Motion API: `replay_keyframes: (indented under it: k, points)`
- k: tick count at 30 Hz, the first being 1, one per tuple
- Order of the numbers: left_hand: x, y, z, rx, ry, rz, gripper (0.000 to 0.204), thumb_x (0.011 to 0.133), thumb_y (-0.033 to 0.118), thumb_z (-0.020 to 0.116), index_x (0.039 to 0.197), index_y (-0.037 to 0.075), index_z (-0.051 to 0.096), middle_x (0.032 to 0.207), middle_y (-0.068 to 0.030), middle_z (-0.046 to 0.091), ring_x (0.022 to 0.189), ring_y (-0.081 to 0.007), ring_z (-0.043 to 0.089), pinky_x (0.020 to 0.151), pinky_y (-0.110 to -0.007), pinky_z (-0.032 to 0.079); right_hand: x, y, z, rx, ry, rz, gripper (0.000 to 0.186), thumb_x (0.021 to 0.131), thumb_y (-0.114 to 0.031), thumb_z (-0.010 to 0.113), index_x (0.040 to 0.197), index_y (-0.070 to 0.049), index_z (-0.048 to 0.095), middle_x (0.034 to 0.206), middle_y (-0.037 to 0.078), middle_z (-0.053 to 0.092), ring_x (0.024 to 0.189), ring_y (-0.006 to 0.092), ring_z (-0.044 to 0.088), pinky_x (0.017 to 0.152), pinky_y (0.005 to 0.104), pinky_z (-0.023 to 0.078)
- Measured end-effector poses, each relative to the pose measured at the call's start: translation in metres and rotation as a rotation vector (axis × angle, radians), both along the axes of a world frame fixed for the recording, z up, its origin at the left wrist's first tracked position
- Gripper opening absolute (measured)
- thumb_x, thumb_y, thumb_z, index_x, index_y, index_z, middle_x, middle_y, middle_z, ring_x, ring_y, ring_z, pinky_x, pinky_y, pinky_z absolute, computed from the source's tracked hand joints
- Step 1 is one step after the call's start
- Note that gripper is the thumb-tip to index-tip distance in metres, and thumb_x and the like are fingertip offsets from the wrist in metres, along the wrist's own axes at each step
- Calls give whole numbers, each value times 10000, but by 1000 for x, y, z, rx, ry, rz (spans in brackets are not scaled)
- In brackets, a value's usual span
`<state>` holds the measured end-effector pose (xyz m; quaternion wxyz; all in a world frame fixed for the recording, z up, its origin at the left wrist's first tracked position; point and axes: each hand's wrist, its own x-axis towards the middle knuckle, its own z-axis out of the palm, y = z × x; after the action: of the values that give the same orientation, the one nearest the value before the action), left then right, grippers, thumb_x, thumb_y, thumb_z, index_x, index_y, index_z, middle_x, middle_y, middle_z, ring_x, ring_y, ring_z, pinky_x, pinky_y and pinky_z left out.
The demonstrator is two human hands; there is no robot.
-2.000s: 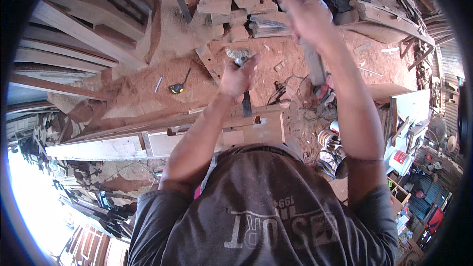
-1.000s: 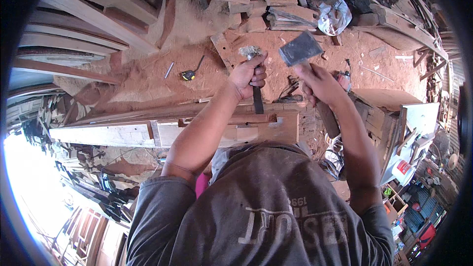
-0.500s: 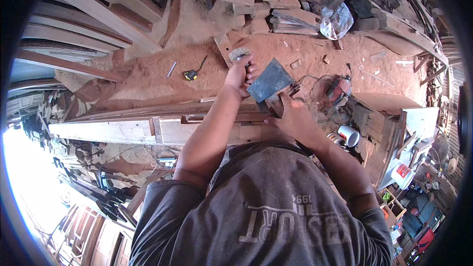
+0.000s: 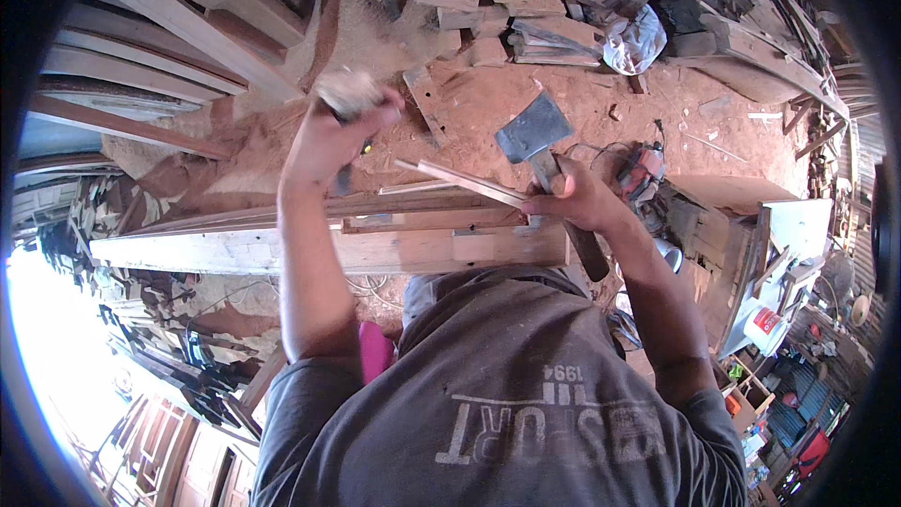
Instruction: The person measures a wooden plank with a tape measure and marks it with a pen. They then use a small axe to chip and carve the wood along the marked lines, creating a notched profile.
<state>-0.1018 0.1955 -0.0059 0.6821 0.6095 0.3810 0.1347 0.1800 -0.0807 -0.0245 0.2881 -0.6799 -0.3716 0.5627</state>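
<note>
Wooden chisel [image 4: 343, 131] sits upright in the closed left hand [image 4: 330, 136], its blade hidden just below the fist against the long timber [image 4: 319, 249] on the desk [image 4: 235, 253]. To the right, the right hand [image 4: 574, 197] grips a flat-headed hatchet [image 4: 533, 127] by its handle, head raised above the knuckles. A glancing blow could land on the left fingers, since the chisel's top sits so close to them.

A: What garment is worn?
B: A grey short-sleeved T-shirt [image 4: 507, 394] with faded pale lettering printed across the chest.
A: Relative to the T-shirt, what else?
B: Both forearms emerge bare from its sleeves; no gloves.
</note>
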Motion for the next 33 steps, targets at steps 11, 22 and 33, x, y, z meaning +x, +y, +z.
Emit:
replay_keyframes:
  k: [11,22,33]
  points:
    - [-2,-51,33,440,596,-378,649,750,404,951,1178,-34,735,1040,-271,768,1037,-421,752,895,-451,569,30,-14,18,31,336,-241,560,821,-98,923,1243,46,585,1090,122,719,984,199,712,843,352,604]
    - [-1,-57,38,268,489,-329,603,758,389,973,1145,-14,747,988,-128,797,912,-191,741,869,-384,576,26,-42,40,158,552,-527,513,838,33,862,1258,34,567,1136,133,713,1029,250,730,956,390,611]
    - [-5,-61,41,67,435,-351,641,755,332,995,1234,8,719,1135,-91,793,1048,-196,736,971,-354,567,5,-29,56,212,477,-774,316,937,-51,808,1174,-31,599,1015,95,698,927,253,770,813,350,645]
